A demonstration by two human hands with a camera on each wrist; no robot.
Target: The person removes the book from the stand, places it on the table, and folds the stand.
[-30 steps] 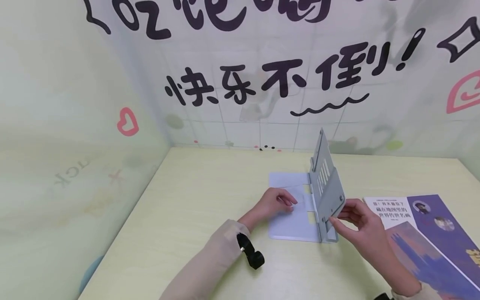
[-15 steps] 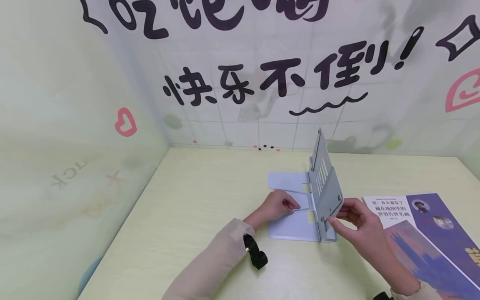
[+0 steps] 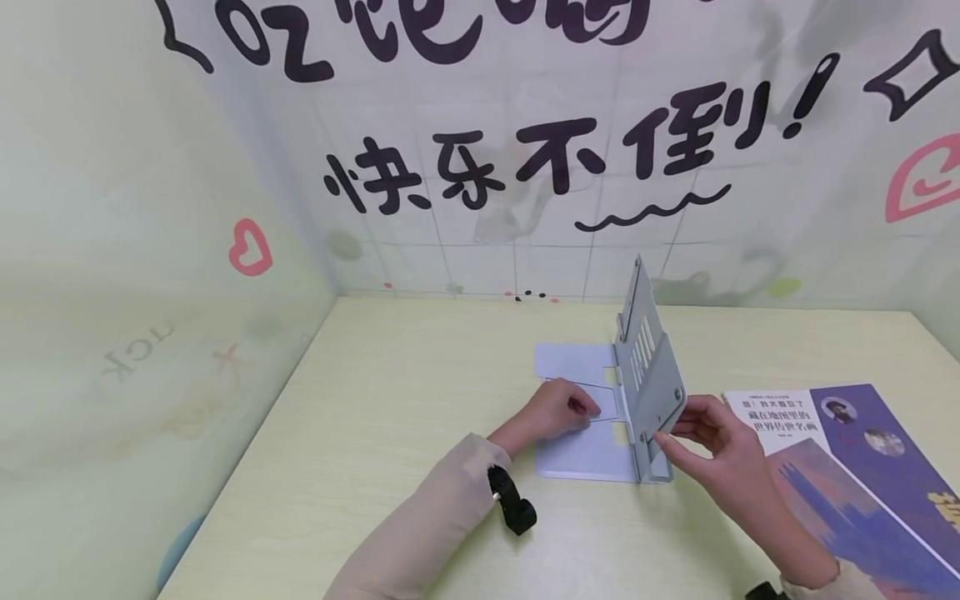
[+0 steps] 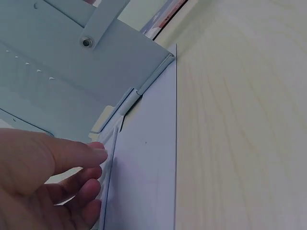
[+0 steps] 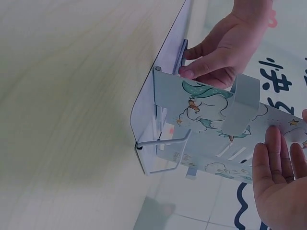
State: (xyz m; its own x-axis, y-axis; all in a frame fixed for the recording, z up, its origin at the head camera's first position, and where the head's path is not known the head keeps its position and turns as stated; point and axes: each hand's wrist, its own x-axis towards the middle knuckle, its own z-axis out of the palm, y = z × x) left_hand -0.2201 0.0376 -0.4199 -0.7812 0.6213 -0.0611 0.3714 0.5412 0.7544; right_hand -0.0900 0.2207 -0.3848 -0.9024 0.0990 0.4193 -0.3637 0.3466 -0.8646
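Note:
A pale blue metal book stand (image 3: 648, 367) stands on the table, its back panel raised steeply from a flat base plate (image 3: 585, 457). With thumb and fingers, my left hand (image 3: 557, 408) pinches a narrow support flap (image 3: 609, 402) in the middle of the base, slightly tilted up. My right hand (image 3: 723, 450) holds the panel's edge, thumb on the near face and fingers behind. In the right wrist view the panel's front (image 5: 204, 103) shows cartoon ducks, a bent metal bracket (image 5: 243, 103) and a wire page holder (image 5: 165, 142) at its foot.
Two picture books (image 3: 877, 467) lie at the right, close to my right forearm. The light wood table (image 3: 390, 375) meets a printed curtain (image 3: 450, 267) at the back and another at the left.
My left hand has moved slightly right and up along the base, and the support flap has risen a little from it. My right hand and the panel have stayed nearly still.

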